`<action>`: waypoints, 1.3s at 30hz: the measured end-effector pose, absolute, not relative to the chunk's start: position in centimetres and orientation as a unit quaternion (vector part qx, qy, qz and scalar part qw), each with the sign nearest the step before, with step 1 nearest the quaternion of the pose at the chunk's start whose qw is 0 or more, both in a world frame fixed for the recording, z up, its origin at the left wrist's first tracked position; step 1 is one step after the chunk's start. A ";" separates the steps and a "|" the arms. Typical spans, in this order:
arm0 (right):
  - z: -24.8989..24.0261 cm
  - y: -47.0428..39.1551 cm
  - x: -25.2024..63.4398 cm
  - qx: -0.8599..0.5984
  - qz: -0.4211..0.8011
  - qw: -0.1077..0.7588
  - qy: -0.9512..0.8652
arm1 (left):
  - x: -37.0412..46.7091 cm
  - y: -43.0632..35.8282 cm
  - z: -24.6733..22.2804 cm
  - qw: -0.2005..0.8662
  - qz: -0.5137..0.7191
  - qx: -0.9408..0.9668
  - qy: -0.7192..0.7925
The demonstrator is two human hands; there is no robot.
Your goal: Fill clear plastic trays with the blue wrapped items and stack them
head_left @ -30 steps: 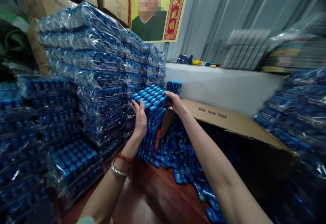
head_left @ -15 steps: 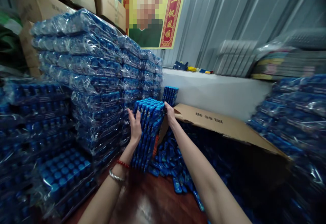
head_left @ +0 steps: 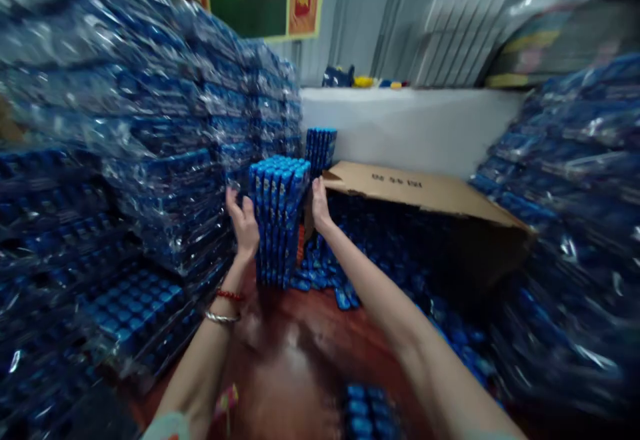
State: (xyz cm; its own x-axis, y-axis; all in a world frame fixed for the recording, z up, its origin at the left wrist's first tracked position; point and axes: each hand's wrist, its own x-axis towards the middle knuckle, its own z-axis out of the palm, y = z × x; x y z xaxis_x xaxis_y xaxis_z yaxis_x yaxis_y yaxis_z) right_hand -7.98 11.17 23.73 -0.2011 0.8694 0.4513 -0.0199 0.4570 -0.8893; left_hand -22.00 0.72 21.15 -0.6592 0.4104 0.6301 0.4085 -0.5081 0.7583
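Note:
A tall block of small blue cylinders (head_left: 277, 207) stands upright in front of me, its round tops packed in tidy rows. My left hand (head_left: 245, 223) is on its left side, thumb and fingers apart, holding nothing. On the other side my right hand (head_left: 320, 205) is held flat with fingers stretched out, near the block's upper right edge. Whether either palm still touches the block I cannot tell. A second, similar block (head_left: 321, 150) stands behind it against a white panel. Loose blue pieces (head_left: 320, 267) lie heaped to the right.
A cardboard box (head_left: 400, 185) lies open over the loose pieces. Plastic-wrapped blue packs (head_left: 170, 120) rise on the left, more wrapped packs (head_left: 565, 227) on the right. A small group of blue cylinders (head_left: 367, 410) sits on the reddish floor (head_left: 285, 353) close to me.
The view has tilted down. The block, leaning before, now stands straighter. My fingers, earlier against its top sides, have eased outward and slightly lower.

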 end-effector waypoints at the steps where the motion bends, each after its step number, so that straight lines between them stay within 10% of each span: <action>1: 22.9 10.1 -5.8 -0.339 0.415 0.550 -0.640 | -22.0 -0.6 20.3 -0.026 0.765 0.414 0.493; 8: 12.5 -2.7 14.7 -0.474 0.491 0.298 -0.668 | -16.5 -15.1 5.7 0.228 0.566 0.497 0.617; 13: 3.0 -12.5 21.4 -0.627 0.473 0.312 -0.534 | -8.1 -22.7 -1.6 0.495 0.445 0.477 0.574; 24: 0.5 -15.6 20.2 -0.693 0.186 0.340 -0.607 | -6.1 -13.5 -0.5 0.330 0.358 0.643 0.591; 30: 2.6 -6.8 20.3 -0.629 0.071 0.045 -0.773 | -3.7 -1.7 1.3 0.171 0.249 0.752 0.585; 39: 3.1 -11.3 18.7 -0.639 0.086 -0.040 -0.763 | -3.0 -1.9 0.1 0.091 0.124 0.808 0.568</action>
State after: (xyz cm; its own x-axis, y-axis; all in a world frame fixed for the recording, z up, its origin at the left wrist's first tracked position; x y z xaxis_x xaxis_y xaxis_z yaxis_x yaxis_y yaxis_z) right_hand 18.70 -11.25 3.06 -0.1793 0.9687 -0.1718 0.9826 0.1677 -0.0799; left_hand -3.02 -1.87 0.12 0.3231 0.9413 0.0980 0.8963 -0.3376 0.2876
